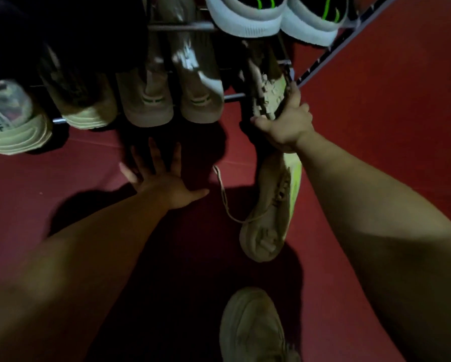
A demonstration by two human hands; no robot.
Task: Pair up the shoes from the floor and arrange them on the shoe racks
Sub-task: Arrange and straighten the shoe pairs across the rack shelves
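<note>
Floor [376, 126], dark red and deep in shadow, fills most of the dim view, with a metal shoe rack [182, 27] running across 12 o'clock. Its lower rail already carries a row of shoes: a pale green-soled trainer [12, 126] at 9 o'clock, another sneaker [85, 105] just beside it, and a matched pair of beige sneakers with green heel stripes [172, 100] near 11 o'clock. On the tier above, at 1 o'clock, sits a pair of white-soled trainers with neon-green lines [276, 17]. At least two pairs, then, look shelved.

Near 1 o'clock the right hand [284, 126] is closed around two beige shoes with yellow-green soles at once: one [268, 97] pointing up into the rack's right end, the other [274, 210] hanging toe-down toward 5 o'clock, a loose lace [224, 194] trailing off it. Whether the upper shoe already rests on the rail cannot be told in this light.

At 9 o'clock from centre the left hand [161, 178] lies flat on the floor, fingers spread, holding nothing, seemingly bracing the person.

At 6 o'clock one more beige chunky sneaker [253, 327] sits on the floor; whether it is worn or waiting to be sorted cannot be told. By this evidence the job is well along, with this last pair still to be seated.
</note>
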